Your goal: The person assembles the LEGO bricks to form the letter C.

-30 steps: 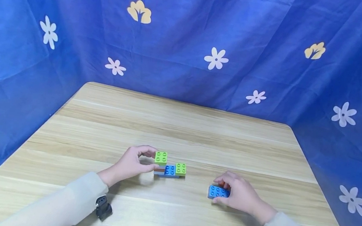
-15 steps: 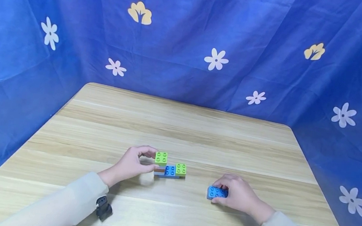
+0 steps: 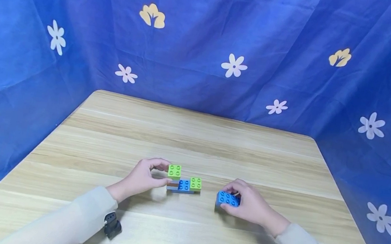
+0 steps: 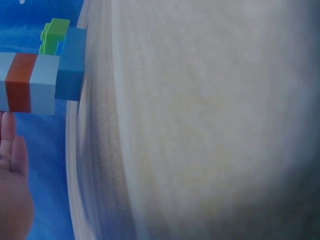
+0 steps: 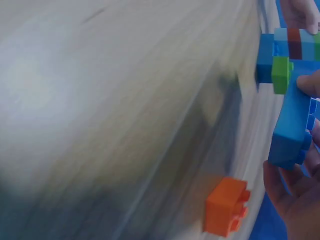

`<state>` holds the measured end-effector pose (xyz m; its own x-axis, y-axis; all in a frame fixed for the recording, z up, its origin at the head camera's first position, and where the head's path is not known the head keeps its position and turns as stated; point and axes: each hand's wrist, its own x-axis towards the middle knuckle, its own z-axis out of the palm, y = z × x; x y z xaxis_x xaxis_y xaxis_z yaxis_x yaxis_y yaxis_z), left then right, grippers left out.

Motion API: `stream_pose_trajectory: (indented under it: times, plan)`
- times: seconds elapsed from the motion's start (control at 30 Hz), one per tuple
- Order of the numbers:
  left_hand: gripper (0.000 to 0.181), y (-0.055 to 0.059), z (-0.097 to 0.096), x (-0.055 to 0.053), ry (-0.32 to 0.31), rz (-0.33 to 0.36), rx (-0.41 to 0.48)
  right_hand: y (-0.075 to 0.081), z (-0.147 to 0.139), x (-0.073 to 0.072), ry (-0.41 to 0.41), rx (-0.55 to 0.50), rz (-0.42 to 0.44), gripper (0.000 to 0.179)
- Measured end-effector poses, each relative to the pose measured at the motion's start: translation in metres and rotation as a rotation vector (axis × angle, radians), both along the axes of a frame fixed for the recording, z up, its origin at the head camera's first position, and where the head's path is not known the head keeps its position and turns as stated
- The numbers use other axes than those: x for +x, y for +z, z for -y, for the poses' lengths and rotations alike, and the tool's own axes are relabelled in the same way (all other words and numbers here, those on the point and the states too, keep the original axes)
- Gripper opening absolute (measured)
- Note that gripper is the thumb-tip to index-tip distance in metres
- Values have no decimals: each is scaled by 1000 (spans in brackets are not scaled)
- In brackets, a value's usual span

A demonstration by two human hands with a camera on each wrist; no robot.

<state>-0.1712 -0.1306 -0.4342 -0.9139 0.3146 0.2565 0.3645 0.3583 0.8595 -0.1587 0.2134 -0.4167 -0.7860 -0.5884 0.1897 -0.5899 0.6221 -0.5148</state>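
My left hand pinches the tall end of a toy building brick assembly on the table. That end is a stack of light blue bricks with a reddish-brown brick between them, topped by a lime green brick. It stands on a long blue base brick, and a second lime green brick sits at the base's right end. To the right of the assembly and apart from it, my right hand holds a blue eight-stud brick raised off the table, slightly tilted.
An orange brick lies on the table below my right hand, hidden from the head view. The wood-grain table is enclosed by blue flowered cloth at the back and sides. Both wrists wear small black devices.
My right hand has lifted the blue brick and carried it left, closer to the assembly. My left hand keeps its hold without visible movement.
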Motion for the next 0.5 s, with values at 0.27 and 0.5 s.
stream_pose_trajectory:
  times: [0.27, 0.5]
  plan:
    - [35, 0, 0, 1, -1, -5, 1, 14, 23, -8, 45, -50, -16, 35]
    - [35, 1, 0, 1, -1, -21, 3, 32, 51, -20, 112, -77, -57, 36]
